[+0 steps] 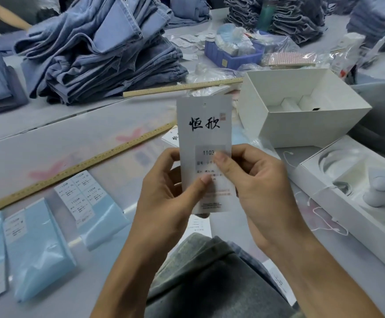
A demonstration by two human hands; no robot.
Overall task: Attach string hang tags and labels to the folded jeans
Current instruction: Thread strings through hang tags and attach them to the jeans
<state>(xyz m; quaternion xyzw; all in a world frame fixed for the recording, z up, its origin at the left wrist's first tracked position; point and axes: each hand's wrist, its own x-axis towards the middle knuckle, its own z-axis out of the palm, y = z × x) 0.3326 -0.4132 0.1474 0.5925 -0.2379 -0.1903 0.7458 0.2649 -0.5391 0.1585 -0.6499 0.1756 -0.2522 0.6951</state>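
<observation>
Hands hold one white hang tag (204, 134) up over the table (49, 143). Left hand (164, 191) pinches its edge to keep it steady, and right hand (253, 180) presses a thumb on the sticker label (209, 152), likely rubbing it flat. Folded jeans (209, 271) wait just below.

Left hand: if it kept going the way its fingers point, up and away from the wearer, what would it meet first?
Probably the long wooden ruler on the table, beyond the left hand; depth is unclear.
</observation>
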